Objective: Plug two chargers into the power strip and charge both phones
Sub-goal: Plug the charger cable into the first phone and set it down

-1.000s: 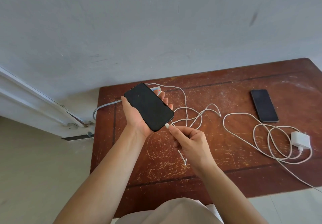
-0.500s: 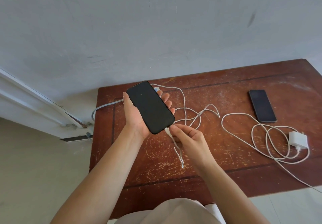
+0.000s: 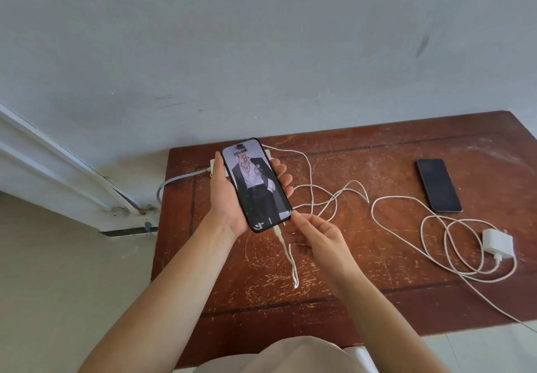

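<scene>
Phone (image 3: 255, 183) lit, gripped in left hand (image 3: 229, 198) above the table (image 3: 377, 300), cable (image 3: 283, 242) seated at its bottom port. Right hand (image 3: 316, 239) loose, fingers apart, apparently just touching the phone's corner. Best laid down flat, slack kept in the cable. Power strip (image 3: 213, 167) mostly hidden behind the phone. Second phone (image 3: 438, 185) and unplugged charger (image 3: 497, 243) lying well apart at right, coiled cord between.

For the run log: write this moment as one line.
left hand: holds lit phone | cable: plugged in | right hand: open beside it | second phone: dark, on table
</scene>
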A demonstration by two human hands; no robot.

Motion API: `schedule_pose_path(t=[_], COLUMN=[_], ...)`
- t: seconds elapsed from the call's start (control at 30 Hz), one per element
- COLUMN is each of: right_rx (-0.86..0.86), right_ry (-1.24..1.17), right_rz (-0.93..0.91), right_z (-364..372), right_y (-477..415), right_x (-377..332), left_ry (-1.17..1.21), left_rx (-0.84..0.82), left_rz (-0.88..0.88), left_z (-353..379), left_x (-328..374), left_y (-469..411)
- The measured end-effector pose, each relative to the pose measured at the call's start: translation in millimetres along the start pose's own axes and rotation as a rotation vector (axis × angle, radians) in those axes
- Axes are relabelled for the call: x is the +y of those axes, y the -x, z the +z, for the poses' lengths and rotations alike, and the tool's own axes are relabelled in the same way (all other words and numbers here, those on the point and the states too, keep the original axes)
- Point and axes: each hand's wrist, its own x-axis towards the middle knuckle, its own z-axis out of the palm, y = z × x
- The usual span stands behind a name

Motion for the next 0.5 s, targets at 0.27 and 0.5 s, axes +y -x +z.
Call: schedule_pose_path(t=[0.27,0.5], right_rx=[-0.049,-0.062], right_ry=[0.015,0.059], right_rz=[-0.036,-0.047], right_z=[-3.8,-6.4], right_y=[1.7,2.1], right_x=[1.1,5.2], left_ry=[-0.024,-0.033], left_rx=[-0.013,-0.002], left_rz=[-0.003,-0.021], left_z=[-9.8,-15.8], left_x=[-5.0,-7.4], left_y=[-6.5,-6.2])
